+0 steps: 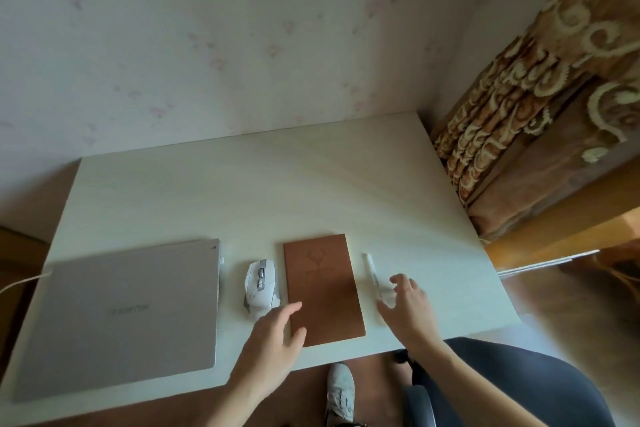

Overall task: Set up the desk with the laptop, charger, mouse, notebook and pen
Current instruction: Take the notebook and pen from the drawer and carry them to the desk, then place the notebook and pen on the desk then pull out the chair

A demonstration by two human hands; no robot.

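A closed silver laptop [128, 315] lies at the desk's left, with a white charger cable [20, 282] running off its left edge. To its right sits a white mouse [259, 282], then a closed brown notebook [323, 289], then a white pen [372, 274] lying lengthwise. My left hand [273, 340] hovers over the notebook's near left corner, fingers relaxed and spread, holding nothing. Just right of the pen, my right hand [408, 305] has its fingers spread open, and it covers the pen's near end.
The white desk [277, 191] stands against a pale flowered wall. A brown patterned curtain [519, 114] hangs at the right. Below the desk's near edge are my dark trouser leg [502, 385] and a white shoe [341, 392] on the brown floor.
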